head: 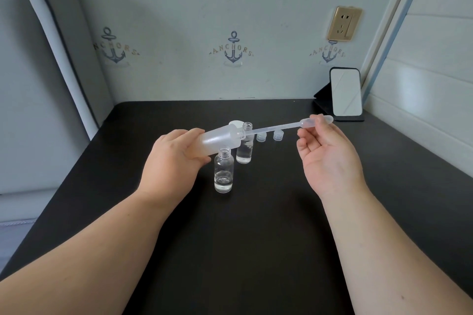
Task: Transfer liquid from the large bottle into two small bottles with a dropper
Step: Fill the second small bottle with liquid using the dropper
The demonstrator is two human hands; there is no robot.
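Left hand point(174, 158): wrapped round the big bottle point(220, 140), tipped almost flat above the table point(256, 238).
Right hand point(330, 153): pinches the dropper point(289, 126) bulb; tip sits in the big bottle's mouth.
Near vial point(223, 173): open, holds a little liquid.
Far vial point(245, 147): open, seemingly fuller.
Progress: both started; more draws likely, caps point(270, 135) still off.

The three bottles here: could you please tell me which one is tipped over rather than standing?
The large frosted bottle, held nearly sideways in the left hand. Both small clear bottles stand upright on the table.
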